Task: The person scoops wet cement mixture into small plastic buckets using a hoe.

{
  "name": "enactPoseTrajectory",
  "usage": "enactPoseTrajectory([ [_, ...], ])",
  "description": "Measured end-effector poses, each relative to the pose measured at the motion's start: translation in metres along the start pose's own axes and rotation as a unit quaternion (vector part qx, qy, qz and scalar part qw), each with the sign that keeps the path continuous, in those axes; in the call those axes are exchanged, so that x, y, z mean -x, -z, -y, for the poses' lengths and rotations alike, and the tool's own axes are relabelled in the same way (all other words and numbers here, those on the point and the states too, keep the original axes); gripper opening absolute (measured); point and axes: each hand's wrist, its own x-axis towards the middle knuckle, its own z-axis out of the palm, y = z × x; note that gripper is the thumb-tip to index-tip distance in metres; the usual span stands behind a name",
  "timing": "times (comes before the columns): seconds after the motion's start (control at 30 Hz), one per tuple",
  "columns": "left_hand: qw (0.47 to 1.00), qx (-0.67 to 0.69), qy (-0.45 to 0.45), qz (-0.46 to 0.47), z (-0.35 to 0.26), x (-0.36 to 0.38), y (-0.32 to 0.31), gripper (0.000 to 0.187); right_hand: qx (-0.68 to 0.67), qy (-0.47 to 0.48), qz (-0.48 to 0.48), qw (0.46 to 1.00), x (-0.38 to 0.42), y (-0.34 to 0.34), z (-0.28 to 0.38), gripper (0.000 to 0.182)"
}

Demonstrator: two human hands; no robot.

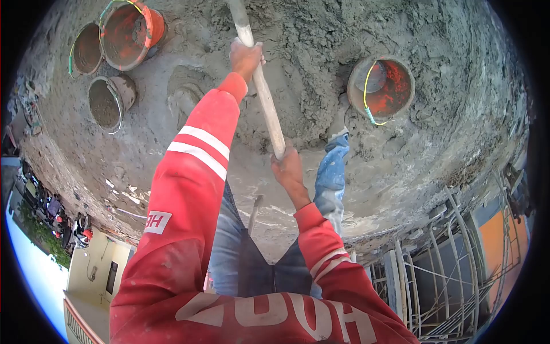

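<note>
A long wooden tool handle (265, 98) slants up through the middle of the view. Its far end runs out of the top edge, so the tool's head is hidden. Partway up the shaft, my left hand (246, 58) is wrapped around the wood. Lower down, near the butt end, my right hand (289, 172) is closed on the same handle. Wet grey mortar (321, 51) lies in rough heaps on the ground beyond my hands. To the right stands a mortar-smeared bucket (408, 86) with a red inside and a yellow-and-green bail.
At upper left are an orange bucket (156, 26), a second bucket (87, 50) and a grey bucket (125, 90). A short stick (255, 213) shows between my legs. Wooden poles (452, 229) lean at lower right. Parked motorbikes (80, 230) are at far left.
</note>
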Motion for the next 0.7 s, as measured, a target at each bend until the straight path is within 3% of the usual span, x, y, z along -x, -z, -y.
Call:
enactPoseTrajectory([
  [0.07, 0.993, 0.073, -0.097, -0.004, -0.032, 0.0, -0.008, 0.026, 0.015, 0.033, -0.017, 0.999, -0.026, 0.025, 0.021, 0.045],
  [0.1, 0.992, 0.078, -0.098, 0.0, -0.033, 0.003, -0.019, 0.026, 0.019, 0.032, -0.022, 0.999, -0.034, 0.032, 0.018, 0.045],
  [0.17, 0.994, 0.021, -0.109, -0.001, -0.031, 0.01, -0.05, 0.044, 0.043, 0.113, -0.099, 0.988, -0.046, 0.045, 0.008, 0.044],
  [0.23, 0.998, -0.01, -0.051, 0.032, -0.011, 0.039, -0.076, 0.046, 0.072, 0.109, -0.131, 0.983, -0.023, 0.035, -0.025, 0.046],
  [0.3, 0.992, -0.113, -0.01, 0.061, 0.093, 0.054, -0.113, 0.056, -0.02, -0.026, -0.082, 0.996, 0.035, 0.018, -0.048, 0.043],
  [0.33, 0.981, -0.13, 0.083, 0.119, 0.099, 0.093, -0.108, 0.061, -0.02, -0.089, -0.071, 0.993, 0.064, 0.008, -0.059, 0.036],
  [0.37, 0.972, -0.191, 0.047, 0.127, 0.163, 0.103, -0.125, 0.064, -0.174, -0.161, -0.022, 0.971, 0.084, -0.016, -0.096, 0.018],
  [0.43, 0.946, -0.29, 0.056, 0.137, 0.19, 0.153, -0.121, 0.051, -0.328, -0.362, 0.055, 0.871, 0.114, 0.022, -0.043, 0.013],
  [0.5, 0.94, -0.302, 0.053, 0.153, 0.22, 0.152, -0.12, 0.047, -0.312, -0.364, 0.08, 0.874, 0.121, 0.042, -0.022, 0.013],
  [0.57, 0.94, -0.202, 0.158, 0.223, 0.229, 0.159, -0.105, 0.032, -0.296, -0.375, 0.102, 0.873, 0.138, 0.055, -0.002, 0.012],
  [0.63, 0.953, -0.125, 0.19, 0.2, 0.198, 0.165, -0.079, 0.024, -0.307, -0.367, 0.105, 0.872, 0.135, 0.059, 0.026, 0.013],
  [0.7, 0.944, -0.086, 0.19, 0.255, 0.193, 0.161, -0.058, 0.02, -0.297, -0.356, 0.116, 0.879, 0.14, 0.057, 0.053, 0.014],
])
